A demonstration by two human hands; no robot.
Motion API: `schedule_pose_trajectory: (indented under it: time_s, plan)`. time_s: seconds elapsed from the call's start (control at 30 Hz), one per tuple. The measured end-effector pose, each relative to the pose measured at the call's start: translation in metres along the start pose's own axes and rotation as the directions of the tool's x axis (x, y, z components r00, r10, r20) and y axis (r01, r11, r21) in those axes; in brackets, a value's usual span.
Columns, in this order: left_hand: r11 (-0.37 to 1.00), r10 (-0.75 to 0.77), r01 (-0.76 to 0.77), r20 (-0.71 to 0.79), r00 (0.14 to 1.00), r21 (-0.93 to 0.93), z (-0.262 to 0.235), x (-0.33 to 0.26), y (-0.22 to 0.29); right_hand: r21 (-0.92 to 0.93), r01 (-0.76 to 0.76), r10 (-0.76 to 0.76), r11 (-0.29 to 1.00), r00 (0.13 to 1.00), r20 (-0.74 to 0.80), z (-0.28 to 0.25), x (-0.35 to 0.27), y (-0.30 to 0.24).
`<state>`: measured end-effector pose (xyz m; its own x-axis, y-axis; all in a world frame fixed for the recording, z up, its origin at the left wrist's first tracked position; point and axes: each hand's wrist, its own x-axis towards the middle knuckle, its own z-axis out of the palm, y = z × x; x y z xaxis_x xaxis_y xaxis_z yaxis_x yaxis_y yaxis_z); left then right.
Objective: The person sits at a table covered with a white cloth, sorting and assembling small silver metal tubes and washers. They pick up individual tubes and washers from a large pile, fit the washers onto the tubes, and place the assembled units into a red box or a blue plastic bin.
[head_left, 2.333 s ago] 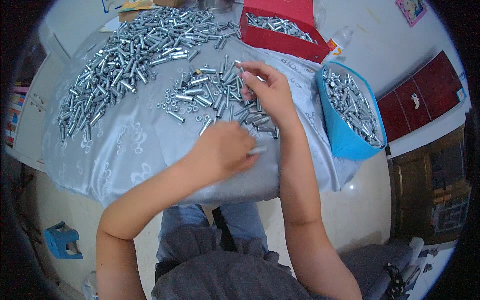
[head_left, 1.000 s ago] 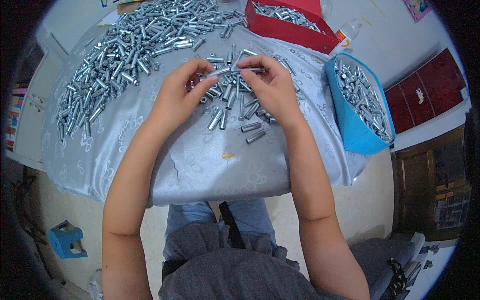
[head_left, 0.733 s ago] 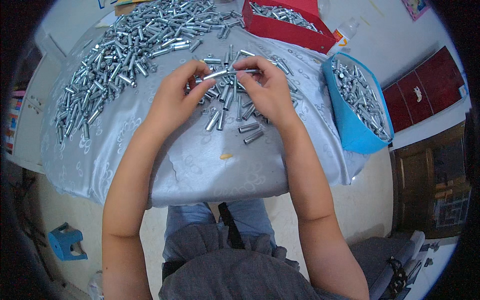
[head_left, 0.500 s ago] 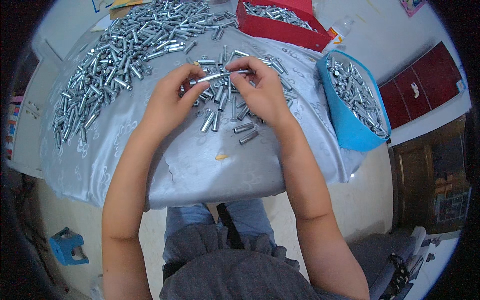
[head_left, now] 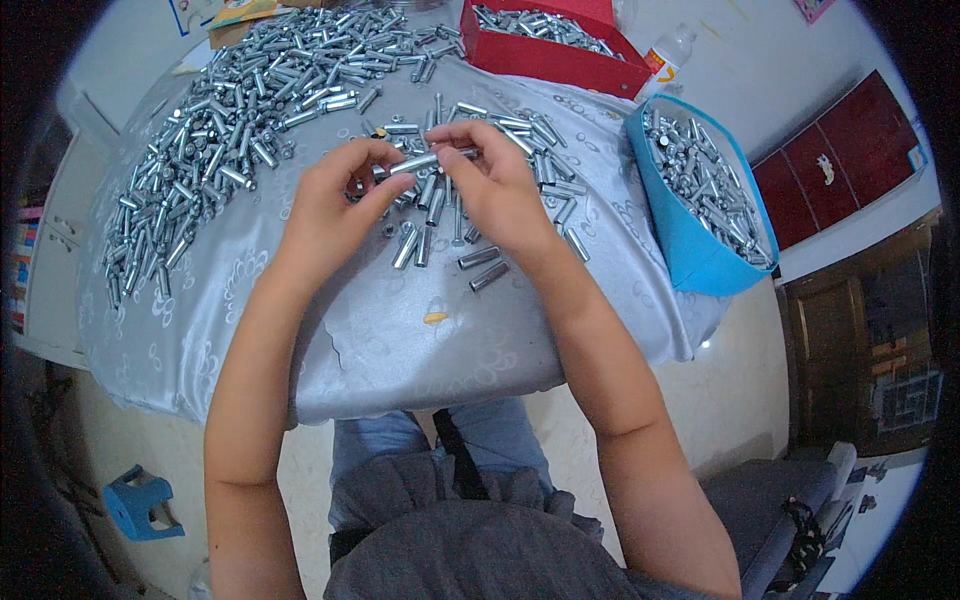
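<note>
Between my hands lies a shiny metal expansion anchor (head_left: 412,163), a tube-like sleeve held nearly level above the table. My left hand (head_left: 335,205) pinches its left end between thumb and fingers. At the other end, the thumb and fingers of my right hand (head_left: 492,190) close on the anchor, hiding the bolt part there. Under and around both hands are scattered loose metal sleeves (head_left: 478,258) and long thin bolts (head_left: 458,220). A big heap of metal anchors (head_left: 240,125) spreads across the far left of the table.
A silvery cloth covers the table (head_left: 400,365). At the far side stands a red box (head_left: 560,65) of anchors; a blue fabric bin (head_left: 712,270), also full, is at the right. A plastic bottle (head_left: 668,55) stands between them. A blue stool (head_left: 140,503) is on the floor.
My hands have drawn closer together. The thin bolt that stretched between them has slid into the sleeve, so less of it shows. The view has shifted slightly.
</note>
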<state>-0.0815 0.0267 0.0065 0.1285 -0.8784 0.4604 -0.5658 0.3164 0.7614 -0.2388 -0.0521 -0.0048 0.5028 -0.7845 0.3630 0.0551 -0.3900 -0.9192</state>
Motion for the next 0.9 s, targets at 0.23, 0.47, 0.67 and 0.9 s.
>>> schedule_pose_trajectory:
  time_s: [0.23,0.47,0.67,0.9]
  plan:
    - [0.995,0.099,-0.099,-0.023,0.995,0.01,0.01,-0.004,-0.006,0.306,-0.198,0.141,0.931,0.97,0.2,0.021,-0.003,-0.01]
    - [0.886,0.389,-0.372,-0.005,0.921,0.278,0.013,0.0,-0.003,0.554,-0.376,0.227,0.743,0.92,0.32,0.023,-0.005,-0.006]
    - [0.849,0.364,-0.364,0.077,0.928,0.383,0.011,-0.002,-0.002,0.474,-0.387,0.269,0.791,0.916,0.298,0.026,-0.008,-0.007]
    - [0.777,0.54,-0.53,0.074,0.839,0.339,0.0,0.002,0.001,0.413,-0.313,0.157,0.855,0.915,0.371,0.018,-0.012,-0.017]
